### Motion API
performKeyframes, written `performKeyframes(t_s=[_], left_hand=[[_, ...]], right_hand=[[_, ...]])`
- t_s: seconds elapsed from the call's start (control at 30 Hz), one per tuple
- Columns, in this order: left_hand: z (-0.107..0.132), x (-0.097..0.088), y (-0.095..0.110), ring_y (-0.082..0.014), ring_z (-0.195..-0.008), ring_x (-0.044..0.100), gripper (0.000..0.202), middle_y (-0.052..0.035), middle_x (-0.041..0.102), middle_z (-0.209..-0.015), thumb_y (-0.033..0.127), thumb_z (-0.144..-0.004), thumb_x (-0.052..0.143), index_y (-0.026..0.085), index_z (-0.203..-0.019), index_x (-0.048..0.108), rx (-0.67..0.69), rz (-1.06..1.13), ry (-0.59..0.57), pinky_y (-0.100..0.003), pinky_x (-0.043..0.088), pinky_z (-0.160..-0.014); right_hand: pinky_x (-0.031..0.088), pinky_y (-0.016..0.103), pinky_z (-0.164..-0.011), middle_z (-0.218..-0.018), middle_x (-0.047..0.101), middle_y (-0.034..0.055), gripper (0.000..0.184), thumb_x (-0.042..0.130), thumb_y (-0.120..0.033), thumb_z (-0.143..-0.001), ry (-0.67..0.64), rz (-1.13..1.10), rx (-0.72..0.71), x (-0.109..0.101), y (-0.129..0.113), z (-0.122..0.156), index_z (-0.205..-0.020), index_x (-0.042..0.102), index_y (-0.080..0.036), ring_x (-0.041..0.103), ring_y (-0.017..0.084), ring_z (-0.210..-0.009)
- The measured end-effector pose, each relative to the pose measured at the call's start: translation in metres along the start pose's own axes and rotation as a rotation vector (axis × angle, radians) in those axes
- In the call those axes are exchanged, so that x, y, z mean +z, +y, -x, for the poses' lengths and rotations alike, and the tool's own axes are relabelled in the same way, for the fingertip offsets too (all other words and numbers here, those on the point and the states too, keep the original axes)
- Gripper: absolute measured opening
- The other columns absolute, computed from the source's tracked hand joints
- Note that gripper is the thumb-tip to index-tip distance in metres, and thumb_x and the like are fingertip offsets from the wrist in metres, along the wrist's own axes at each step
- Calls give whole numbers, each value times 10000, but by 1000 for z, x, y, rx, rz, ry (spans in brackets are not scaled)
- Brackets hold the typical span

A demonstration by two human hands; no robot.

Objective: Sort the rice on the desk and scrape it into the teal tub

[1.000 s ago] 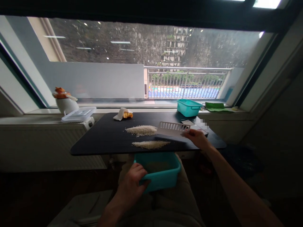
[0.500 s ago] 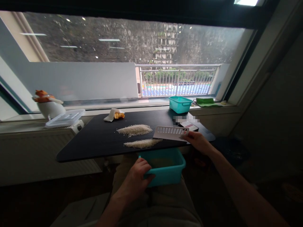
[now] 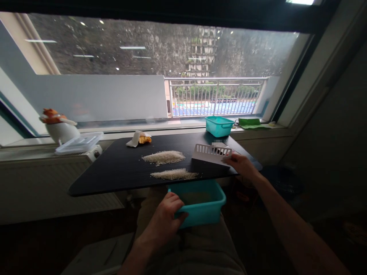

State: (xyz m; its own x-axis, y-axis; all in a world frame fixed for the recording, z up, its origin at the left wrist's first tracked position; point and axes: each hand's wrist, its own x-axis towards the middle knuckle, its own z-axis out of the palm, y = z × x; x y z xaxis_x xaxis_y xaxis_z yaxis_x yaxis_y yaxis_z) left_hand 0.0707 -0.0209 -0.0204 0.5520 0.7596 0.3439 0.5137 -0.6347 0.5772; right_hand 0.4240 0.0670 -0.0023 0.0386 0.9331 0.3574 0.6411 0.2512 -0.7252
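Observation:
My left hand point(image 3: 169, 210) grips the near left rim of a turquoise plastic bin point(image 3: 203, 214), which rests on my lap below the table's front edge. Inside the bin the bottom is dim, so its contents cannot be made out. My right hand point(image 3: 239, 163) pinches the right end of a white scraper point(image 3: 210, 157) with a row of slots along its top. The scraper is held over the right part of the dark table point(image 3: 114, 172), to the right of two piles of white rice. One rice pile point(image 3: 164, 157) lies farther back; the other rice pile point(image 3: 174, 174) lies near the front edge.
A second turquoise bin point(image 3: 219, 126) stands at the table's back right corner. A crumpled white and orange piece point(image 3: 139, 139) lies at the back left. Beyond are a clear plastic lid point(image 3: 80, 143), a white and orange figurine point(image 3: 60, 124) and a green cloth point(image 3: 249, 123) by the window.
My right hand has moved the scraper right and slightly back, away from the front rice pile. My left hand and the bin on my lap have stayed nearly still.

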Motion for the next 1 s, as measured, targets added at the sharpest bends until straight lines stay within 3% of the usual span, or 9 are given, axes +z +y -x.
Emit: performKeyframes(t_s=[0.2, 0.4, 0.5, 0.73, 0.9, 1.0], left_hand=[[0, 2, 4, -215, -857, 532, 216, -10, 577, -763, 49, -769, 702, 172, -665, 559, 11, 3, 3, -329, 450, -762], [1, 5, 9, -213, -841, 531, 208, -15, 580, -759, 52, -776, 714, 167, -677, 572, 42, 6, -5, -320, 454, -746], [3, 8, 10, -218, -849, 526, 199, -21, 580, -765, 66, -799, 702, 170, -687, 575, 50, 7, 6, -328, 452, -759], [10, 18, 10, -222, -848, 521, 215, -29, 584, -789, 93, -823, 691, 177, -688, 546, 72, 15, 34, -330, 443, -756], [16, 21, 7, -220, -825, 529, 204, -26, 588, -773, 128, -852, 668, 183, -694, 550, 89, 17, 46, -334, 445, -749], [18, 22, 5, -225, -822, 533, 209, -30, 587, -764, 146, -859, 661, 183, -686, 548, 91, 17, 40, -337, 451, -743]], right_hand=[[540, 336, -687, -804, 753, 23, 325, 711, -494, -762, 51, -37, 28, -14, -4, 26, -861, 747, -187, 681, 227, -755], [533, 377, -704, -788, 774, 34, 344, 687, -501, -703, 195, -51, 78, -25, -3, 41, -852, 766, -202, 680, 254, -738], [540, 389, -740, -828, 784, 29, 313, 700, -458, -698, 184, -78, 99, -23, -9, 58, -882, 771, -215, 690, 265, -775], [562, 333, -641, -859, 774, 28, 241, 719, -413, -720, 193, -167, 161, -25, -36, 106, -888, 767, -246, 685, 252, -775], [551, 295, -571, -778, 742, 19, 260, 739, -469, -725, 260, -251, 187, -26, -45, 121, -829, 735, -231, 662, 209, -682], [573, 310, -635, -812, 742, 20, 348, 722, -548, -738, 343, -322, 205, -14, -44, 122, -876, 717, -228, 668, 205, -717]])
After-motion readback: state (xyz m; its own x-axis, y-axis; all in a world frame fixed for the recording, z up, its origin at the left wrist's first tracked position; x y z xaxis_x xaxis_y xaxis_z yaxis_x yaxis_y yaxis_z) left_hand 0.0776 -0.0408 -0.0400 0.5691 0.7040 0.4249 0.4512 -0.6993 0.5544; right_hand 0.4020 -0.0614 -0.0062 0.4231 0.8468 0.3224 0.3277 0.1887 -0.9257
